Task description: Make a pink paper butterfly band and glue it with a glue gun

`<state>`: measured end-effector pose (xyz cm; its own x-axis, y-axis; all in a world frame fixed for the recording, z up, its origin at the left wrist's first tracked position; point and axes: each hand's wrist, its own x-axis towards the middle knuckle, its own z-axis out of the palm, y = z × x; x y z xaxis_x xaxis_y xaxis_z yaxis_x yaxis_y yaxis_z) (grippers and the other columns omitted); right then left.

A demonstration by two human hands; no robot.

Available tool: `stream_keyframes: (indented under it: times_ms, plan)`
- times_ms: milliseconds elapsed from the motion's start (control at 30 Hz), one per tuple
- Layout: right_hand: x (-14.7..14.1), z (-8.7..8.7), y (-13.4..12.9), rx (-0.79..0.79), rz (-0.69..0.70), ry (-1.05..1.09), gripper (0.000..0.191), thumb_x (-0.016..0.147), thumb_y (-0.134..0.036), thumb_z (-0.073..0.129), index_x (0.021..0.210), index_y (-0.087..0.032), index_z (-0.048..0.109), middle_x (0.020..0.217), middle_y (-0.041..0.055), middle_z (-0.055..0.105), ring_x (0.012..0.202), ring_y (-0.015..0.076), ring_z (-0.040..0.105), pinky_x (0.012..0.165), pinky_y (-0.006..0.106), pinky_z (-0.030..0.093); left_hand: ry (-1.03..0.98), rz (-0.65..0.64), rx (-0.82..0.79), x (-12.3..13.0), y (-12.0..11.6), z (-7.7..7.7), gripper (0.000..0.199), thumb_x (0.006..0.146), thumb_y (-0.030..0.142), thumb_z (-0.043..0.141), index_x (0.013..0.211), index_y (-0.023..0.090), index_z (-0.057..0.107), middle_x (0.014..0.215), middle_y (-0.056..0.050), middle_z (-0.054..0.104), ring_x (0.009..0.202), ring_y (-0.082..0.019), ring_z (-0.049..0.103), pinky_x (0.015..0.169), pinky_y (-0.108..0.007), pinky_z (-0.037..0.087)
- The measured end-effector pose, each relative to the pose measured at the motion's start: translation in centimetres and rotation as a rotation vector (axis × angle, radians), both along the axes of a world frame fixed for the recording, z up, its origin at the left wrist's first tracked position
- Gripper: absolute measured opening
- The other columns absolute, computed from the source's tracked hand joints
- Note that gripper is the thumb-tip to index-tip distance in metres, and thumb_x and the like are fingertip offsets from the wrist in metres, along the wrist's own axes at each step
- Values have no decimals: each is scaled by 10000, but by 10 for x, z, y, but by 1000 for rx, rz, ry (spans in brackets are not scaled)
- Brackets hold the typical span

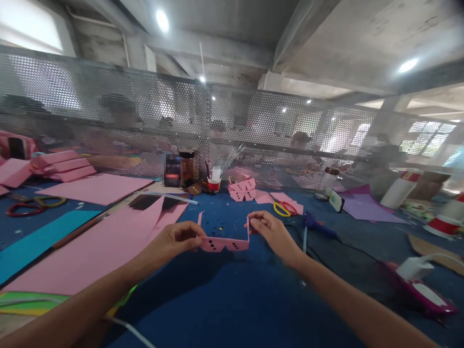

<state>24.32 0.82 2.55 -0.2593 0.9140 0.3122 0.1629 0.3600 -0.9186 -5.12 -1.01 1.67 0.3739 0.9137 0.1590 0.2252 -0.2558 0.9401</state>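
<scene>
Pink folded paper strip with black dots (pixel 219 243), and it's up over the blue table (pixel 232 295)! Left hand (pixel 181 236) pinches its left corner, some fingertips hidden behind; right hand (pixel 271 233) pinches the upright right end, thumb contact hard to make out. Beyond, toward the far edge: dotted pink paper cutout (pixel 242 190).

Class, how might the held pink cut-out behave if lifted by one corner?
The pink cut-out would probably feel light, as it looks thin. Its front might sag if held only where the left hand pinches its corner. Bending is likeliest at the notch, where it narrows.
</scene>
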Motion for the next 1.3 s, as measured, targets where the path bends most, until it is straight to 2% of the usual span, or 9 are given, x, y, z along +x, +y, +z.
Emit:
stream_keyframes:
  times_ms: [300, 433, 667, 833, 1133, 1300]
  plan:
    - [0, 1, -3, -228, 15, 75, 268, 876, -399, 614, 1034, -182, 621, 945, 55, 726, 765, 140, 634, 710, 281, 457, 27, -35, -54, 10, -9, 13, 147, 794, 393, 688, 835, 253, 710, 835, -20, 685, 765, -193, 601, 709, -305, 464]
    - [1, 0, -6, -321, 17, 130, 274, 862, -389, 632, 1051, -190, 626, 968, 52, 719, 771, 139, 623, 700, 275, 452, 27, -77, -59, 11, -10, 11, 138, 808, 390, 678, 849, 263, 709, 840, -10, 689, 754, -181, 594, 706, -293, 453]
    - [2, -4, -6, -446, 102, 228, 238, 857, -377, 657, 1033, -217, 661, 960, 38, 697, 782, 139, 594, 729, 277, 455, 79, -83, -73, 12, -11, 11, 201, 789, 430, 693, 845, 237, 693, 822, -4, 685, 757, -182, 596, 704, -284, 445]
    - [2, -3, -7, -472, 112, 231, 244, 854, -387, 674, 1021, -209, 675, 935, 29, 678, 772, 122, 568, 705, 253, 434, 102, -93, -61, 11, -10, 9, 248, 787, 435, 702, 866, 200, 684, 801, 2, 673, 744, -160, 577, 696, -271, 428]
    - [1, -1, -9, -475, 107, 173, 210, 848, -380, 675, 954, -199, 685, 900, 18, 666, 742, 110, 560, 688, 247, 405, 68, -139, -89, 11, -8, 3, 212, 796, 400, 711, 866, 201, 688, 786, 7, 667, 728, -145, 562, 680, -258, 398]
    - [0, -3, -8, -463, 64, 104, 238, 834, -410, 673, 927, -192, 679, 901, 22, 684, 718, 105, 562, 647, 239, 383, 54, -153, -106, 12, -9, 1, 208, 796, 388, 720, 870, 195, 694, 795, 5, 679, 729, -141, 571, 687, -257, 406]
